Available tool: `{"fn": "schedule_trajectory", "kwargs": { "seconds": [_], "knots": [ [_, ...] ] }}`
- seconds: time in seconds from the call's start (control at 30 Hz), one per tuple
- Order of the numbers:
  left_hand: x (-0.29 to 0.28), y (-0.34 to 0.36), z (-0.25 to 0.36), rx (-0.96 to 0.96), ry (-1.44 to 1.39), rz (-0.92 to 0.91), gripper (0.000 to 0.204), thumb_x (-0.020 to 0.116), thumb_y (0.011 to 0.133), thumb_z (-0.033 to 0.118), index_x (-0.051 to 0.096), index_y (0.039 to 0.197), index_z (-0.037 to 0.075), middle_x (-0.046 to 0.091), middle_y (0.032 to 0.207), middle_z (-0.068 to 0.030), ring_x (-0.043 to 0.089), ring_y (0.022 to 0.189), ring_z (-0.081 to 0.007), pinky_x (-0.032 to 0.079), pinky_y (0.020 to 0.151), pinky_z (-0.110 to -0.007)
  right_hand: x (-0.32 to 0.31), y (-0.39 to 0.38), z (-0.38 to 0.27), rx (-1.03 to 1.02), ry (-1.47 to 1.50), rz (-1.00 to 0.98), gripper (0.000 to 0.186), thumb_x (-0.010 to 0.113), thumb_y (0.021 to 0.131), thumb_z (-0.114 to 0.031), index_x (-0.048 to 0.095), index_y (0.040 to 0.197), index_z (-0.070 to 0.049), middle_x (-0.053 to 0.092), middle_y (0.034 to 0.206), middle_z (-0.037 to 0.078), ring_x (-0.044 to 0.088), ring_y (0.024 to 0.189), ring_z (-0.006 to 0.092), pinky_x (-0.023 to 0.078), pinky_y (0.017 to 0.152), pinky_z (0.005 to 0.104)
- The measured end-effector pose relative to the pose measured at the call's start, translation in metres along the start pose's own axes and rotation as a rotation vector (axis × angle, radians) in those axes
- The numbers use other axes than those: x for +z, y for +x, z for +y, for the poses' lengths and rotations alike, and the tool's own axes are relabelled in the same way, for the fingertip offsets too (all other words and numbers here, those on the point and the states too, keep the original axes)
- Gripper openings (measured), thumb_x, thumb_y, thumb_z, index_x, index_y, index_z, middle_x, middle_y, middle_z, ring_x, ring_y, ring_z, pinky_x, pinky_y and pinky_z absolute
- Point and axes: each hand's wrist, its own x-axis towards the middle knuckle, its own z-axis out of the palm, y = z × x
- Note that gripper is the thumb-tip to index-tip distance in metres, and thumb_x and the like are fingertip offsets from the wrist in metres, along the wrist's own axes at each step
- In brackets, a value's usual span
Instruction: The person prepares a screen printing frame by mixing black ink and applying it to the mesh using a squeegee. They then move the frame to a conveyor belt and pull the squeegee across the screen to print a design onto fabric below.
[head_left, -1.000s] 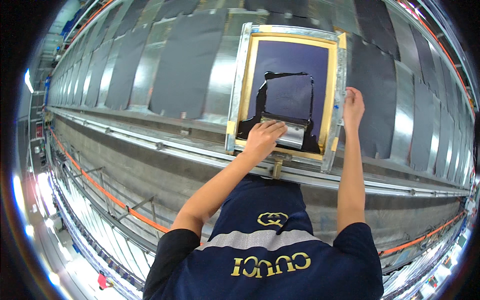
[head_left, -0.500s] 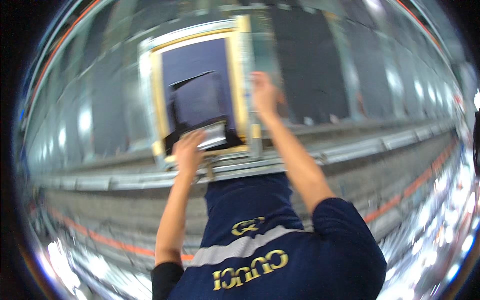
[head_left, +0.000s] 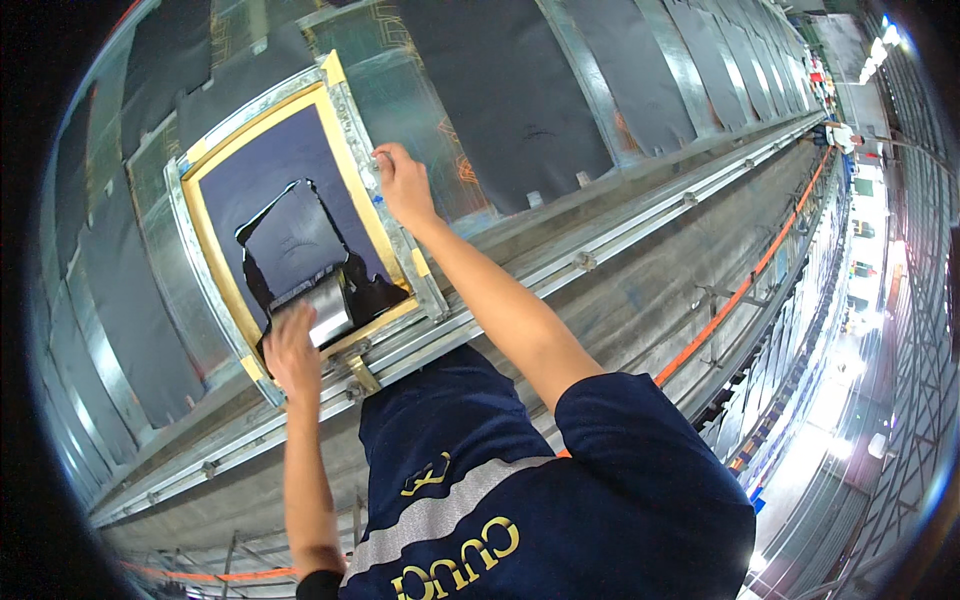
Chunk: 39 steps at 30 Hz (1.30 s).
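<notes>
A printing screen (head_left: 225, 185) with a yellow-taped metal frame lies on the long bench, tilted to the left in view. Black ink (head_left: 372, 293) is spread over the near part of its mesh. A silver squeegee (head_left: 333, 312) rests at the near end, in the ink. My left hand (head_left: 293, 352), smeared by motion, is at the squeegee's left end; whether its fingers grip it does not show. The fingers of my right hand (head_left: 405, 188) are curled in at the frame's right rail and appear to hold its edge.
Dark fabric panels (head_left: 505, 95) lie in a row along the bench on both sides of the screen. A metal rail (head_left: 590, 258) runs along the near edge, with a clamp (head_left: 362, 374) by the frame. An orange pipe (head_left: 700, 335) passes below. A person (head_left: 843, 138) stands far right.
The view has turned, so the screen now leans left and sits further left. My right hand's fingers have curled in at the frame's rail. My left hand stays close to the squeegee.
</notes>
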Motion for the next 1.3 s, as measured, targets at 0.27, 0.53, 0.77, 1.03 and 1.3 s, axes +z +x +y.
{"fn": "schedule_trajectory", "kwargs": {
  "seconds": [0.27,0.53,0.77,1.03,1.3],
  "knots": [
    [-0.015,0.167,-0.062,-0.294,-0.085,-0.149,0.039,0.073,0.080,0.009,0.080,0.117,0.017,0.076,0.101,-0.0140,0.072,0.092,-0.0353,0.056,0.081,-0.045,0.003,-0.006,-0.011,0.004,-0.016,-0.015,0.014,0.060,0.106,-0.018,0.067,0.114,-0.009,0.067,0.078,0.021,0.068,0.070,0.0385,0.051,0.067,0.0470],
    [0.015,0.057,-0.011,-0.091,-0.018,0.064,0.037,0.071,0.076,-0.004,0.081,0.103,0.020,0.077,0.100,0.0006,0.069,0.088,-0.0240,0.052,0.074,-0.042,-0.010,0.000,0.003,0.013,-0.092,-0.029,0.016,0.059,0.106,-0.019,0.066,0.116,-0.008,0.070,0.087,0.025,0.071,0.085,0.0452,0.054,0.075,0.0488],
    [-0.008,0.110,-0.025,-0.149,-0.150,0.004,0.042,0.068,0.073,-0.001,0.081,0.108,0.020,0.079,0.108,-0.0043,0.072,0.097,-0.0284,0.056,0.083,-0.042,-0.014,0.002,0.003,-0.048,-0.103,0.023,0.025,0.056,0.109,-0.029,0.071,0.115,-0.010,0.067,0.077,0.018,0.064,0.066,0.0309,0.051,0.069,0.0448],
    [0.000,0.161,-0.039,-0.197,-0.030,-0.047,0.033,0.067,0.081,0.004,0.083,0.105,0.021,0.076,0.093,-0.0097,0.072,0.087,-0.0338,0.058,0.079,-0.047,-0.011,0.001,-0.008,0.099,-0.085,-0.095,0.019,0.061,0.107,-0.023,0.071,0.114,-0.009,0.066,0.078,0.017,0.064,0.068,0.0286,0.050,0.071,0.0430],
    [-0.011,0.035,0.015,-0.062,-0.068,-0.103,0.039,0.070,0.075,0.000,0.079,0.108,0.019,0.077,0.109,0.0013,0.070,0.095,-0.0236,0.054,0.078,-0.042,-0.009,0.016,0.029,0.041,-0.037,-0.079,0.020,0.061,0.106,-0.023,0.072,0.114,-0.008,0.067,0.080,0.015,0.066,0.075,0.0262,0.051,0.075,0.0411]
  ]
}}
